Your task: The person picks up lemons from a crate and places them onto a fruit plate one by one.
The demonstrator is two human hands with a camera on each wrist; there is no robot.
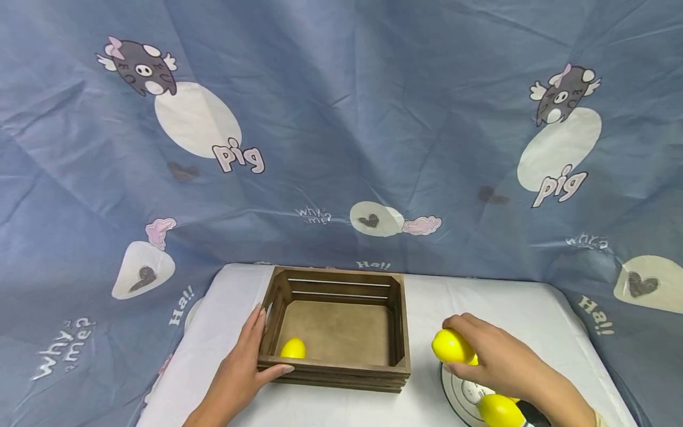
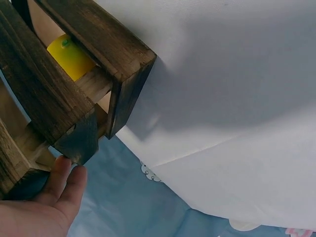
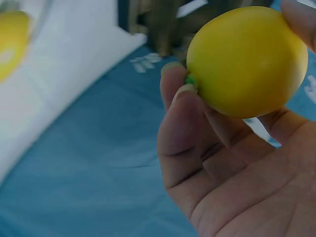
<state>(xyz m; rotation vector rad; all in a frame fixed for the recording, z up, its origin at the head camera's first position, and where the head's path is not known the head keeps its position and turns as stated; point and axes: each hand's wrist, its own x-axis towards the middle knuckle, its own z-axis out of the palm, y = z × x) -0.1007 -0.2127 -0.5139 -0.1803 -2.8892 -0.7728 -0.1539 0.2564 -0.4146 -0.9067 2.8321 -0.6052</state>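
Two hands are at work over a white-covered worktop (image 1: 480, 296). The right hand (image 1: 496, 356) grasps a yellow lemon (image 1: 452, 346) with fingers and thumb curled round it, holding it in the air just right of a brown wooden crate (image 1: 341, 379) and above a round plate (image 1: 464, 394). The right wrist view shows the same lemon (image 3: 247, 59) pinched at the fingertips (image 3: 173, 84), a small green stub at one end. A second lemon (image 1: 500, 410) lies on the plate below that hand. The left hand (image 1: 242, 367) steadies the crate at its near left corner, fingers straight along the left wall and thumb laid along the front slat. A third lemon (image 1: 293, 349) rests inside the crate in the near left corner; the left wrist view shows it (image 2: 69, 57) through the slats.
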